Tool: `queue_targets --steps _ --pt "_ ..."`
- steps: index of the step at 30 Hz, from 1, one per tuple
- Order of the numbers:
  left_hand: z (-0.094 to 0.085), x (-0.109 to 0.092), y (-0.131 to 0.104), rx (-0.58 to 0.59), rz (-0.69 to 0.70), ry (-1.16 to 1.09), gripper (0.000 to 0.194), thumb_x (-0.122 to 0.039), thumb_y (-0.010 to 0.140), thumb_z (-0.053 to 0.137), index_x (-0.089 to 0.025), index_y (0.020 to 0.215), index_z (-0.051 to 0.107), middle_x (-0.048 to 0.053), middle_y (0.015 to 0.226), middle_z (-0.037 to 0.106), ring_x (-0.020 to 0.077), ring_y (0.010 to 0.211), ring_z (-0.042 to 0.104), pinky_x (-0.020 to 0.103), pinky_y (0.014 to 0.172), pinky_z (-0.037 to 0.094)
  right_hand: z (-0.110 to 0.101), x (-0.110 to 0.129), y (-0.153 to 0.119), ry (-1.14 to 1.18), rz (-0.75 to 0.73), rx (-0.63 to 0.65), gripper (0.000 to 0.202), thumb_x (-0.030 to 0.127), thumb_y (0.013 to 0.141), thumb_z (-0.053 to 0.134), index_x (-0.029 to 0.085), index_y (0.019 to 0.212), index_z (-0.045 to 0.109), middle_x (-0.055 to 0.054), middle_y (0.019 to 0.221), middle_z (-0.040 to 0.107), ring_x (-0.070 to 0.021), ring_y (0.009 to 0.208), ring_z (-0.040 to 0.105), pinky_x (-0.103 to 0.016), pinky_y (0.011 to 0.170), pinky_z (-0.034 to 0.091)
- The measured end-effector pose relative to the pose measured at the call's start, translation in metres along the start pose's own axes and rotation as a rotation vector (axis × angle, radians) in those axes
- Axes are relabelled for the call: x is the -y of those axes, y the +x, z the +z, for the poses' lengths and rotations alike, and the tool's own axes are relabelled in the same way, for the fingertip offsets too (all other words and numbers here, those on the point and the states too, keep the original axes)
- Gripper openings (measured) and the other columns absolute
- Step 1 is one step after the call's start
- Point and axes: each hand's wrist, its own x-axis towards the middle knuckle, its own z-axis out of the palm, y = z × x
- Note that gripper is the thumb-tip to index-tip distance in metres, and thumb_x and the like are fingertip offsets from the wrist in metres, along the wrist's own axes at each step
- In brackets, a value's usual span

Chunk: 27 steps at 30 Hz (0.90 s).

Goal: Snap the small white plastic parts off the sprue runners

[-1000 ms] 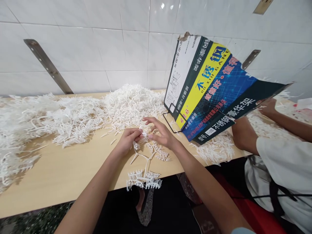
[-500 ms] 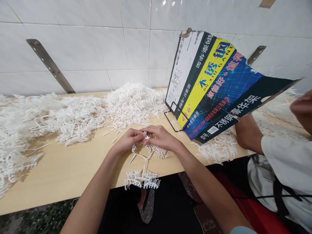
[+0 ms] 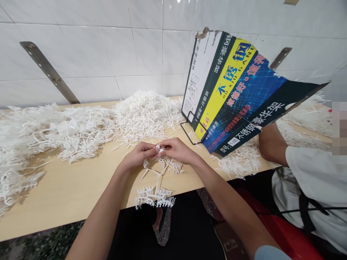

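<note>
My left hand [image 3: 139,156] and my right hand [image 3: 179,151] meet over the table, fingertips pinched together on a small white end of a branched plastic sprue [image 3: 155,196]. The fingers partly cover the piece between them. From there the sprue's thin stems run toward me, and its lower cluster of fine, comb-like white spikes hangs over the table's front edge. Another spiky cluster [image 3: 175,166] lies just below my right hand. Behind my hands is a heap of small loose white plastic pieces [image 3: 149,112].
White branched sprues [image 3: 78,133] are piled on the left of the wooden table [image 3: 78,187]. A printed cardboard sheet [image 3: 230,94] stands in a black wire stand [image 3: 185,130] at right. Beyond it are a co-worker's arm [image 3: 272,144] and more white pieces [image 3: 241,162]. Metal brackets [image 3: 50,72] are against the tiled wall.
The view has shifted slightly, so things sit a little further left. My fingers still pinch the sprue, with only small movement. The co-worker's raised hand no longer shows clearly at the right edge.
</note>
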Motion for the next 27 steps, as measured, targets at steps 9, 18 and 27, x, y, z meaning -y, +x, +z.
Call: queue_targets --steps 9,18,27 --pt "-0.001 0.006 -0.001 0.009 -0.054 -0.125 0.038 -0.041 0.083 0.073 -0.014 0.058 0.062 -0.004 0.050 0.037 0.0080 0.049 0.028 0.026 0.050 0.022 -0.005 0.011 -0.006 -0.209 -0.107 -0.006 0.023 0.031 0.086 0.073 0.017 0.073 0.061 0.007 0.061 0.042 -0.0098 0.061 0.036 -0.024 0.059 0.026" --pt "0.011 0.001 -0.002 0.009 -0.092 -0.273 0.044 -0.048 0.072 0.079 -0.013 0.054 0.061 -0.005 0.043 0.033 0.0054 0.042 0.024 0.024 0.044 0.014 -0.002 0.014 -0.010 -0.071 -0.134 0.019 0.041 0.048 0.088 0.073 0.018 0.066 0.056 0.006 0.060 0.039 -0.0106 0.060 0.035 -0.025 0.057 0.026" --pt "0.004 0.006 -0.006 0.018 -0.041 -0.125 0.043 -0.050 0.078 0.079 -0.013 0.058 0.067 0.001 0.051 0.048 0.0095 0.050 0.037 0.025 0.050 0.024 0.002 0.009 -0.010 -0.174 -0.207 -0.005 0.043 0.046 0.090 0.071 0.018 0.063 0.054 0.005 0.060 0.039 -0.0106 0.060 0.034 -0.026 0.058 0.025"
